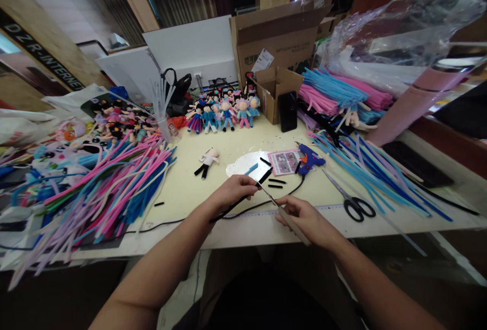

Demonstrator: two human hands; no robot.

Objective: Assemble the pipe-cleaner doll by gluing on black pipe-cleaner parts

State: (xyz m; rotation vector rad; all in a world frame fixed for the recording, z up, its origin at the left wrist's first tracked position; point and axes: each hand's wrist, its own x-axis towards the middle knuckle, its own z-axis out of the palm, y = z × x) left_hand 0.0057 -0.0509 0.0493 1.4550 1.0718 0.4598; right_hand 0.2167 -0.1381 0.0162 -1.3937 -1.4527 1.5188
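My left hand pinches a black pipe cleaner near its end, over the front of the pale yellow table. My right hand grips the beige handle of a thin cutting tool whose metal tip meets the black pipe cleaner just right of my left fingers. Short cut black pieces lie on the table beyond my hands. A small doll with black limbs lies further back.
Heaps of coloured pipe cleaners lie left and right. Scissors and a blue glue gun sit right of my hands. Finished dolls, a black phone and cardboard boxes stand at the back.
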